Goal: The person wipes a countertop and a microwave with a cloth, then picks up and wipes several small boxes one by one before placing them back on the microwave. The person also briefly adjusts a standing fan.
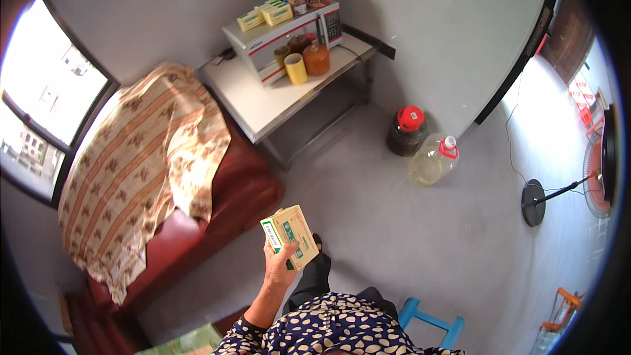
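My left hand (280, 267) grips a cream and green cardboard box (303, 236) that bears writing and a barcode. The thumb presses on its front face, and the fingers behind it are mostly hidden. The box is held up in front of my body, above the grey floor. My right hand is out of view. Before me stands a white-topped table (241, 103) with a microwave oven (256, 49) on it. Two similar yellow boxes (277, 13) lie on top of the microwave.
A red sofa (246, 182) under a patterned cloth (133, 158) stands to the left. A red-lidded jar (406, 133) and a large plastic bottle (429, 162) stand on the floor. Farther right is a pedestal fan (533, 202); a blue stool (434, 320) is close by my right side.
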`<state>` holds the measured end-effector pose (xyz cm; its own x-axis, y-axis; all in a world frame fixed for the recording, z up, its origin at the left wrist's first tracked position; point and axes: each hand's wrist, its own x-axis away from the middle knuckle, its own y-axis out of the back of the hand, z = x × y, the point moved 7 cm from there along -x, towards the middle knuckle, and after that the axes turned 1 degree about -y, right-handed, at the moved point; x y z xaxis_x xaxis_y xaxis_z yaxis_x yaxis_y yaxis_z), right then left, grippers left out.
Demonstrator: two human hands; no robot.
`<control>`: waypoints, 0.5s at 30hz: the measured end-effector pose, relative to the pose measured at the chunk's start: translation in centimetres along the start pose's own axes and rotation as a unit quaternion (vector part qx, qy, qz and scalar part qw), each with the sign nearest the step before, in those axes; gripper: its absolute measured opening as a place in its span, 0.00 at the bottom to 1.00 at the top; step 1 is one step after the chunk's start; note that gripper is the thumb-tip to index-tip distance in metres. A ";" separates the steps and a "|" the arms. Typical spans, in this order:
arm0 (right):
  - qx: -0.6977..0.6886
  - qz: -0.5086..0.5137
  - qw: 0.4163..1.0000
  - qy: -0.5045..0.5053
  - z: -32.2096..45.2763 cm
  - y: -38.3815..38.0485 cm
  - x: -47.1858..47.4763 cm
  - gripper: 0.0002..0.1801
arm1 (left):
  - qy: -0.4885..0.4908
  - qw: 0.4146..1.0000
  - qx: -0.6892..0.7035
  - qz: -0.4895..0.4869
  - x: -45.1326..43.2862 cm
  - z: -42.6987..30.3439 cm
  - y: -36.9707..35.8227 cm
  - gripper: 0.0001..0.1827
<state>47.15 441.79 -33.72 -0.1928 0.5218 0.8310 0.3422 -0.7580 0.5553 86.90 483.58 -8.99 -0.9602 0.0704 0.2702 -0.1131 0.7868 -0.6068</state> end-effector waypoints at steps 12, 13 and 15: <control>-0.186 0.061 0.979 -0.062 30.4 -6.4 0.7 0.29 | 0.055 0.990 -0.103 0.086 -35.3 -2.1 -6.7 0.37; -0.195 0.067 0.976 -0.068 32.0 -6.7 0.6 0.28 | 0.063 0.987 -0.111 0.093 -37.4 -2.0 -7.2 0.37; -0.207 0.078 0.972 -0.081 34.7 -7.5 0.7 0.28 | 0.061 0.985 -0.123 0.104 -41.3 -1.9 -7.9 0.36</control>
<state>76.40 461.44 -38.39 -0.0092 0.4169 0.9089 -0.0507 -0.9080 0.4159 127.96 475.65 -13.96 -0.9167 0.3068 0.2558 0.1628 0.8718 -0.4621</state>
